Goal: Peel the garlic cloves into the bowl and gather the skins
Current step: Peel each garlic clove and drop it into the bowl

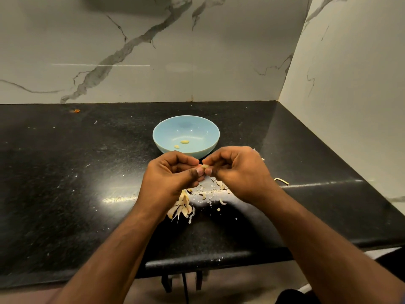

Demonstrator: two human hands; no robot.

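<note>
Fingers (200, 171) of both hands pinched one garlic clove (205, 166) just short of the bowl (166, 137), two peeled cloves (184, 141) inside, unpeeled cloves (183, 207) and loose skins (213, 189) left on the surface (87, 172).

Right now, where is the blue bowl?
The blue bowl sits mid-counter in the head view, just beyond both hands, two peeled cloves inside.
</note>
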